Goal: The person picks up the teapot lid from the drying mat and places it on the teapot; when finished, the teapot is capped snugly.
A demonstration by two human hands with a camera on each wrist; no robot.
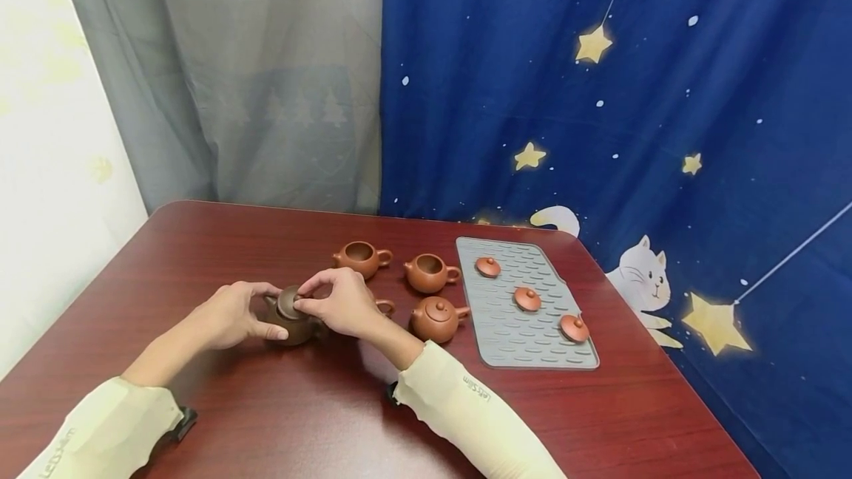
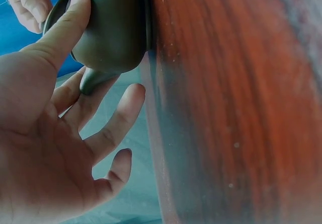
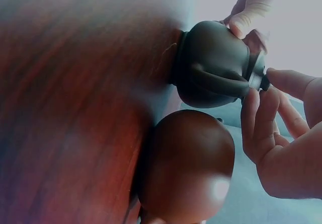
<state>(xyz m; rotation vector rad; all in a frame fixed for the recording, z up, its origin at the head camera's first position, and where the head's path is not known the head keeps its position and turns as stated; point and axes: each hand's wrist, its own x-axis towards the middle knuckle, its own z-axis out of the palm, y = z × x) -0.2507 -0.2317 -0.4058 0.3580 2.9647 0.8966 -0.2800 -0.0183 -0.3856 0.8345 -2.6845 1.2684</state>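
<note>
A dark brown teapot (image 1: 291, 332) stands on the table, held at its side by my left hand (image 1: 233, 314). In the left wrist view, the thumb (image 2: 63, 30) presses the pot's body and other fingers reach behind its spout (image 2: 90, 81). My right hand (image 1: 346, 304) pinches the knob of the dark lid (image 3: 257, 69) between thumb and fingertips. The lid is at the pot's mouth and looks slightly tilted in the right wrist view; whether it is fully seated I cannot tell. A reddish-brown teapot (image 3: 188, 163) is close beside the dark one, mostly hidden behind my right hand in the head view.
Two lidless reddish-brown teapots (image 1: 359, 265) stand at the back, and a lidded one (image 1: 434, 322) is right of my right hand. A grey mat (image 1: 515, 355) on the right bears three reddish lids (image 1: 527, 299). The table's (image 1: 279, 427) far edge meets curtains.
</note>
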